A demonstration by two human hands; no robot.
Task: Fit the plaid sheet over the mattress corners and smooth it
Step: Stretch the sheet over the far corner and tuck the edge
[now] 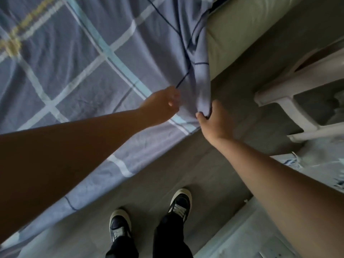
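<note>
The blue-grey plaid sheet (78,58), crossed by white, teal and yellow stripes, covers the mattress top and hangs over its near side. At the bed's corner the sheet gathers into a bunched fold (202,86). My right hand (214,120) is closed around the bottom tip of that fold. My left hand (163,105) pinches the sheet just left of it, fingers curled into the cloth. Beyond the fold, the bare olive-green mattress side (234,34) shows uncovered.
A white plastic chair or stool (297,86) stands close on the right of the corner. Grey floor (167,174) runs between bed and chair, with my two dark sneakers (149,216) on it. Pale patterned cloth (305,164) lies at the right.
</note>
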